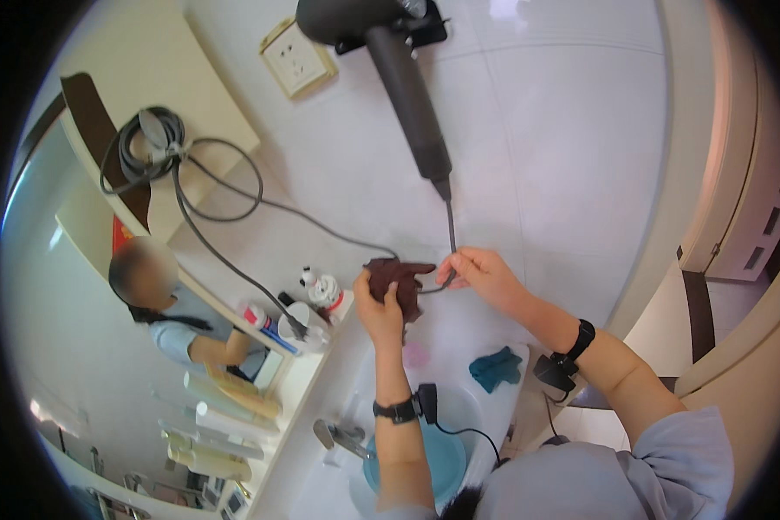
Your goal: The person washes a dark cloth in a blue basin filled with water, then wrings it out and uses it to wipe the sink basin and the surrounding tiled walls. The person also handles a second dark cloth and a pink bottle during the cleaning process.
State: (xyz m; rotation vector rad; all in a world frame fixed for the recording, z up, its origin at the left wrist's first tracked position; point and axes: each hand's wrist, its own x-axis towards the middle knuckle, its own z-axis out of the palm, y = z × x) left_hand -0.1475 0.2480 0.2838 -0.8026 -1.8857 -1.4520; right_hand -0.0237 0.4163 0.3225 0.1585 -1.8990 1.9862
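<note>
A black hair dryer (407,104) hangs on the tiled wall, its handle pointing down. From the handle's end a grey power cord (451,227) drops to my right hand (485,273), whose fingers pinch it. Just to the left, my left hand (378,310) grips a crumpled dark maroon cloth (396,284) wrapped around the same cord. Past the cloth the cord runs up and left to a tied coil (139,152) by the cabinet. The stretch inside the cloth is hidden.
Below my hands is a white sink counter (316,472) with a faucet (342,438) and a light-blue basin (451,459). A teal cloth (497,369) lies on its right edge. A white cup (302,319), bottles and tubes line the shelf beside the mirror (87,329). A wall socket (296,61) sits above.
</note>
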